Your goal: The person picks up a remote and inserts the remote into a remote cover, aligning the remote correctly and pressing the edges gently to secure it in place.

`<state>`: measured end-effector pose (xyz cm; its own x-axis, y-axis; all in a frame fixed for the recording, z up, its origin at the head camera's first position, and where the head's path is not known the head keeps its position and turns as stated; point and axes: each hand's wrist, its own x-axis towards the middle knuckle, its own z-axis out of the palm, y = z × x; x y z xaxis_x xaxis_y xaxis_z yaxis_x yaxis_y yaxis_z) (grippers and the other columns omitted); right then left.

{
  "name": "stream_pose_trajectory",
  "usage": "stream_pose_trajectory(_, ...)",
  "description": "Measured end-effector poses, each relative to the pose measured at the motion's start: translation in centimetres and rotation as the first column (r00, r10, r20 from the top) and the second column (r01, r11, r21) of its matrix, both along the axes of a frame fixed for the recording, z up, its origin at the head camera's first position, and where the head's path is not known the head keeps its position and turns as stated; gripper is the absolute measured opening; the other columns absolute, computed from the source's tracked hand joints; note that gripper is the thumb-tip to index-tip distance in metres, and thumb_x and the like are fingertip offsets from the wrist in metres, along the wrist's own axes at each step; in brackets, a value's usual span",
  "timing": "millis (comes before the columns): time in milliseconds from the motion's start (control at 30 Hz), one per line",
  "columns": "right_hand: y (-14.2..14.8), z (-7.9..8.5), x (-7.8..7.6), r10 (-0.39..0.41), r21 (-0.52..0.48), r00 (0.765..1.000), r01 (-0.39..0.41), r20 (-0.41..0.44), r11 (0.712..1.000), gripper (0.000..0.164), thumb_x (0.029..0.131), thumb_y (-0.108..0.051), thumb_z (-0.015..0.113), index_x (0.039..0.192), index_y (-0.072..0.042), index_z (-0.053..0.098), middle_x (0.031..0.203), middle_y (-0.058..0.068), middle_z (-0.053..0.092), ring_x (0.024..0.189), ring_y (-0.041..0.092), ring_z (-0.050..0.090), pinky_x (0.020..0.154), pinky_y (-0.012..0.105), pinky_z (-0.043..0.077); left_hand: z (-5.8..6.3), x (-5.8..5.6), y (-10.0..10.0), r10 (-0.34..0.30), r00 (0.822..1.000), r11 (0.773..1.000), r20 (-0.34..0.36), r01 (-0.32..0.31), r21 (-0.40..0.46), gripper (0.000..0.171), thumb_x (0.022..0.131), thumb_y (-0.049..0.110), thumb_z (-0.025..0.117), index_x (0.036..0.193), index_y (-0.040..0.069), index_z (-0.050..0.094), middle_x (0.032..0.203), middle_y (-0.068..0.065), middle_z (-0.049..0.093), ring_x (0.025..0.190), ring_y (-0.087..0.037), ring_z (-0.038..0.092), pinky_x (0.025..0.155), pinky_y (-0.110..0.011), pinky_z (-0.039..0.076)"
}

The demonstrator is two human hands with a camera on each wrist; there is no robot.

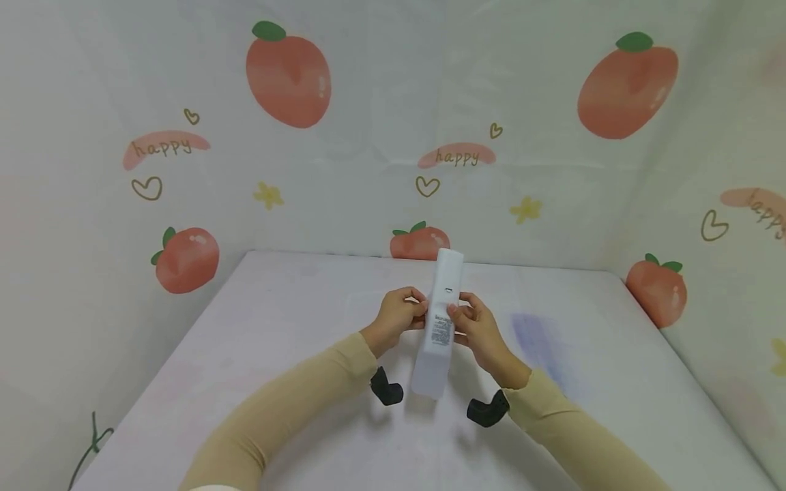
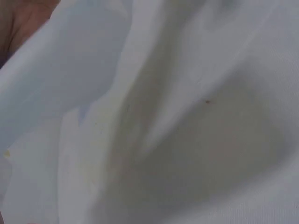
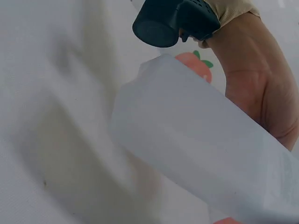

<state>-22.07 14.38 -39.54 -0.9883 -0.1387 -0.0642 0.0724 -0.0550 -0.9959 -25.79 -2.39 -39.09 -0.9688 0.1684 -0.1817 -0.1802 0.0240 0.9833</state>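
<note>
A long white plastic device (image 1: 439,327) stands tilted between both hands in the head view, its narrow end pointing away. Its face carries a small dark port and a block of printed text; the kind of device does not show. My left hand (image 1: 398,315) grips its left edge with curled fingers. From the other side my right hand (image 1: 485,334) holds it, thumb on the printed face and fingers partly hidden behind. The device's smooth wide end (image 3: 182,116) fills much of the right wrist view. In the left wrist view the pale device (image 2: 70,65) covers the upper left.
A white cloth-covered table (image 1: 295,307) lies beneath, with a faint purple smear (image 1: 543,348) to the right. Black wrist cameras (image 1: 387,387) hang below both wrists. Behind hangs a white curtain (image 1: 381,82) printed with fruit. A dark green cord (image 1: 93,440) shows at lower left.
</note>
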Motion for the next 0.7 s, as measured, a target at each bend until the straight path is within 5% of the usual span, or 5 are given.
stream_pose_trajectory(200,0.28,-0.38,0.09,-0.027,0.012,0.998,0.027,0.05,1.0,0.044,0.099,-0.015,0.056,0.137,-0.003,0.04,0.092,-0.005,0.062,0.079,0.01,0.064,0.071,0.028,0.056,-0.49,0.21,0.18,-0.042,0.999,0.999,0.013,0.042,-0.007,0.019,0.092,-0.003,0.059,0.109,0.002,0.055,0.078,-0.008,0.064,0.064,-0.012,0.061,0.06,-0.024,0.056)
stream_pose_trajectory(467,0.09,-0.4,-0.15,-0.05,0.04,0.998,0.048,0.049,0.998,0.05,0.099,-0.02,0.056,0.144,-0.009,0.035,0.105,0.005,0.057,0.083,0.011,0.063,0.074,0.028,0.055,-0.56,0.69,0.04,-0.108,0.993,0.993,-0.042,0.106,-0.044,0.034,0.091,0.023,0.068,0.117,0.0,0.063,0.099,-0.012,0.067,0.085,-0.016,0.067,0.081,-0.035,0.058)
stream_pose_trajectory(567,-0.19,-0.31,-0.25,-0.071,-0.071,0.994,0.076,0.079,0.995,0.049,0.101,-0.022,0.052,0.141,-0.009,0.026,0.111,0.007,0.054,0.086,0.009,0.063,0.076,0.024,0.054,-0.31,0.58,-0.18,-0.078,0.993,0.997,-0.093,0.076,-0.024,0.037,0.089,0.021,0.072,0.117,0.0,0.063,0.102,-0.014,0.068,0.086,-0.015,0.067,0.082,-0.036,0.058)
stream_pose_trajectory(700,-0.68,-0.3,-0.17,-0.077,-0.224,0.988,0.106,0.136,0.969,0.026,0.103,-0.019,0.047,0.122,-0.004,0.036,0.105,0.002,0.056,0.087,0.006,0.062,0.08,0.02,0.052,0.02,0.37,-0.43,-0.026,0.991,1.0,-0.13,0.027,0.008,0.034,0.091,0.018,0.069,0.119,-0.001,0.062,0.101,-0.013,0.068,0.082,-0.012,0.066,0.08,-0.034,0.058)
